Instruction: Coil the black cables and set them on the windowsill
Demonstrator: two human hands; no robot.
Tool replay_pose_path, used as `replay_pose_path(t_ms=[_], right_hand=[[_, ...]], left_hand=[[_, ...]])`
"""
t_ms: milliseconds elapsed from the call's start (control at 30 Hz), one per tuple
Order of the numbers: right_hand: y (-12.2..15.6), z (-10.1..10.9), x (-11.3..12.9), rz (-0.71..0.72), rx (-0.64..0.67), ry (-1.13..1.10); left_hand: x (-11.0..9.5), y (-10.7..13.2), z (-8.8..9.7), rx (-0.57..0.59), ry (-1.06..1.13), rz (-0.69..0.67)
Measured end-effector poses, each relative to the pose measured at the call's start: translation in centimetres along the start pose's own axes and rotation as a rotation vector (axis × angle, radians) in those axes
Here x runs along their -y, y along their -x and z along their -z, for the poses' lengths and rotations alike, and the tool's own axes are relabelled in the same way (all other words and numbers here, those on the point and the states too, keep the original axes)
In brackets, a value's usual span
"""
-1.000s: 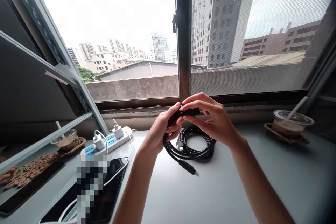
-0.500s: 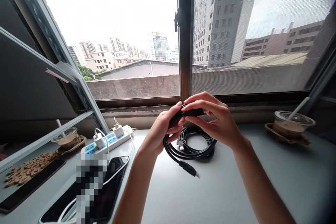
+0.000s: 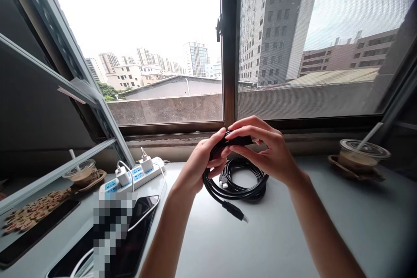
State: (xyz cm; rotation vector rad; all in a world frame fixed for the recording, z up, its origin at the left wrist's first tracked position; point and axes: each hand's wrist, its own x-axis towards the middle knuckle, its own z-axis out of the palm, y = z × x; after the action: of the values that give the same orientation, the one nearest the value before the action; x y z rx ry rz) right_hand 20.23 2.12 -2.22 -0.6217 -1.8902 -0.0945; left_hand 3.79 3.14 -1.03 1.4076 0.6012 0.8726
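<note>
My left hand (image 3: 203, 163) is closed around a bundle of black cable (image 3: 213, 186), just above the table. From the bundle hangs a black plug (image 3: 234, 211) with a pale tip, pointing down and to the right. My right hand (image 3: 265, 145) holds a black connector (image 3: 243, 140) at the top of the bundle, thumb below and fingers above. Behind and below my hands lies a coil of black cable (image 3: 257, 186) on the white table (image 3: 260, 243), with a small metal-tipped plug (image 3: 223, 181) showing inside the loop. Whether the coil joins the held cable cannot be made out.
To the left is a power strip (image 3: 138, 177) with two white chargers, beside a black tablet (image 3: 140, 230) crossed by a white cord. Lidded drink cups stand at the left (image 3: 82, 171) and right (image 3: 362, 154). A metal frame (image 3: 107, 113) rises at the left before the window.
</note>
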Motion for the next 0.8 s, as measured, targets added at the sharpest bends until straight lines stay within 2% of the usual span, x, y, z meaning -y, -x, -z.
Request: replay_pose_path(t_ms=[167, 300, 500, 633, 800], right_hand=[[0.1, 0.1, -0.8, -0.011, 0.006, 0.051], [0.3, 0.8, -1.9, -0.086, -0.013, 0.123], [0.4, 1.7, -2.8, -0.184, -0.222, 0.222], [0.3, 1.1, -2.9, -0.216, -0.352, 0.253], [0.3, 0.2, -2.9, -0.244, -0.443, 0.298]], left_hand=[[0.4, -0.6, 0.4, 0.030, 0.011, -0.009], [1.0, -1.3, 0.6, 0.042, 0.011, -0.004], [1.7, -1.9, 0.2, -0.035, -0.048, -0.058], [2.0, -2.0, -0.2, -0.060, -0.059, -0.096], [2.2, -2.1, 0.0, -0.143, -0.088, -0.170]])
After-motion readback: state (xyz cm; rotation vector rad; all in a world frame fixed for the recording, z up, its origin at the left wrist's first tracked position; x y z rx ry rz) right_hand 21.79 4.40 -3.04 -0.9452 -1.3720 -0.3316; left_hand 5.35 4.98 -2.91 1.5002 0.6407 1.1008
